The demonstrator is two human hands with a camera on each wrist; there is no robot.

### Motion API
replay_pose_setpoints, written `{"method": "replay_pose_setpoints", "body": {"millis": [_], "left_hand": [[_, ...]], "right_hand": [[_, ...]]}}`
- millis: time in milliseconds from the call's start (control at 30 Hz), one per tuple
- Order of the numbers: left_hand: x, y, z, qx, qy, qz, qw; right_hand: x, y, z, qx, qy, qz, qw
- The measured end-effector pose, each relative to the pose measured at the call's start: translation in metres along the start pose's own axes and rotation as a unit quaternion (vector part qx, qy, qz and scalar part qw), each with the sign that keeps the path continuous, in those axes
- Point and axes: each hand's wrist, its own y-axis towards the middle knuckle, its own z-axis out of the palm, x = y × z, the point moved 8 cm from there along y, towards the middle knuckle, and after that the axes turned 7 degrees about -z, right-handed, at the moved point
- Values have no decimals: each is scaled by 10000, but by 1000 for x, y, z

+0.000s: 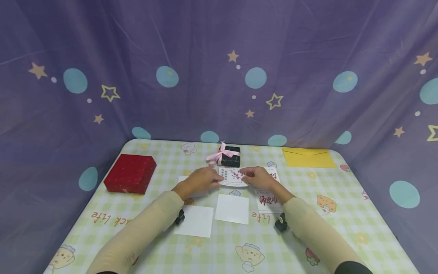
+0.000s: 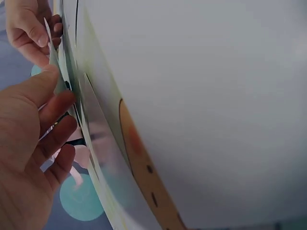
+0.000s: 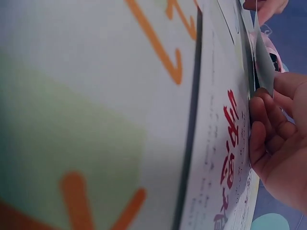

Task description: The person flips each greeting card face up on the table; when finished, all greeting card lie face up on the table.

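Note:
Both hands pinch a white card point(image 1: 234, 176) printed with pink-red blossoms and dark writing, a little above the table. At its left edge is my left hand point(image 1: 202, 179), thumb and forefinger on the card. My right hand point(image 1: 259, 178) grips the opposite edge between thumb and fingers. Seen edge-on in the left wrist view, the card point(image 2: 54, 64) looks slightly bowed. Two cards with red characters lie by the right forearm: a nearer one point(image 1: 268, 202) and a farther one point(image 1: 275, 173), both partly covered. Beneath the left hand, a blank card point(image 1: 202, 193) is partly hidden.
Two blank white cards, one on the left point(image 1: 195, 221) and one at the centre point(image 1: 232, 209), lie nearer me. A dark gift box point(image 1: 231, 160) with pink ribbon stands just behind the hands. A red box point(image 1: 127, 173) is at left, a yellow envelope point(image 1: 309, 159) at back right.

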Motion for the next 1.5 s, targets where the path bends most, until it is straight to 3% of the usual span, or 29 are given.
{"method": "replay_pose_setpoints", "body": {"millis": [400, 733, 1267, 1500], "left_hand": [[-4, 3, 5, 201, 282, 110, 9993], [-9, 4, 6, 64, 491, 339, 9982], [-1, 4, 9, 276, 265, -140, 9992], [-5, -1, 4, 351, 167, -288, 9988]], "right_hand": [[3, 3, 4, 267, -449, 180, 9985], [8, 5, 4, 381, -454, 279, 9979], [8, 5, 4, 428, -502, 292, 9974], [22, -1, -3, 349, -590, -278, 9973]]}}
